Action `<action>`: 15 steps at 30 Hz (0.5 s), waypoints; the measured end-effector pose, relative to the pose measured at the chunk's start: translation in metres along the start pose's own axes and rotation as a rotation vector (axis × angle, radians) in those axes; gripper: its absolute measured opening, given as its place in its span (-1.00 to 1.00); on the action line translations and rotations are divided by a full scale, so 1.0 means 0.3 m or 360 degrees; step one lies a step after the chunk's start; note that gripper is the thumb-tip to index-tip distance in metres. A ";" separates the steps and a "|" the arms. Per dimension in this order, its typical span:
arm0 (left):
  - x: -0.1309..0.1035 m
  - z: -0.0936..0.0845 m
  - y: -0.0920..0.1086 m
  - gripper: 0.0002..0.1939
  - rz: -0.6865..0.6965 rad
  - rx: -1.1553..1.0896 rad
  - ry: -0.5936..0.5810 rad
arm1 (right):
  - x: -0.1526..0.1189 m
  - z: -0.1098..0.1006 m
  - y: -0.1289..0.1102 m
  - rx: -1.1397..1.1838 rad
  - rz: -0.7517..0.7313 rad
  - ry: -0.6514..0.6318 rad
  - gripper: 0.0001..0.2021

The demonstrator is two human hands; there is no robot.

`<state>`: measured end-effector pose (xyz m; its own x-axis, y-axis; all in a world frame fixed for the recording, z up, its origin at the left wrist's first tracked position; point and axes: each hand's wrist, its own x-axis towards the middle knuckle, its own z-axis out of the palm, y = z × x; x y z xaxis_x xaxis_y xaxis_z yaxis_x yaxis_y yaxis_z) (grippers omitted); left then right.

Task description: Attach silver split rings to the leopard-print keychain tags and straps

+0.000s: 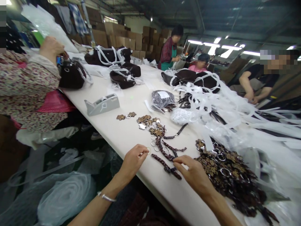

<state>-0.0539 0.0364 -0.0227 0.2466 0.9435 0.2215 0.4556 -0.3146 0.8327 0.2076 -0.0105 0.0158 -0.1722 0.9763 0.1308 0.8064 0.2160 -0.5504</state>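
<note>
Metal ring (149,151) in left fingers (142,148); right fingers (180,159) near dark strap (160,160).

Wears slim silvery bracelet (107,196) above left wrist, shiny, with small rounded part along band. Leaves left grip (135,159) and right grip (191,171) ungloved, slender-fingered. Leaves left forearm (115,185) and right forearm (217,202) bare for whole visible length. Shows dark reddish-brown clothing (132,208) at lower edge, faintly patterned, finer detail lost in shadow.

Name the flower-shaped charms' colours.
The flower-shaped charms are mostly tan and dark brown; head view.
</note>
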 end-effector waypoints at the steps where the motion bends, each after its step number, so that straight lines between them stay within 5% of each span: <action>1: 0.018 0.019 0.004 -0.84 0.0057 0.0084 -0.0080 | 0.009 0.051 -0.003 -0.0020 -0.0034 -0.0002 -0.85; 7: 0.130 0.141 0.004 -0.91 0.0186 0.0611 -0.0449 | -0.014 0.226 0.027 -0.0127 -0.0177 0.0189 -0.84; 15: 0.210 0.168 0.015 -0.80 0.0202 0.0763 -0.0582 | -0.027 0.258 0.037 -0.0172 -0.0218 0.0270 -0.88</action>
<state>0.0068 0.0892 -0.0307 0.5630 0.8252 0.0449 0.7162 -0.5144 0.4716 0.1742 -0.0152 -0.0552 -0.1940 0.9202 0.3399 0.8396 0.3350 -0.4277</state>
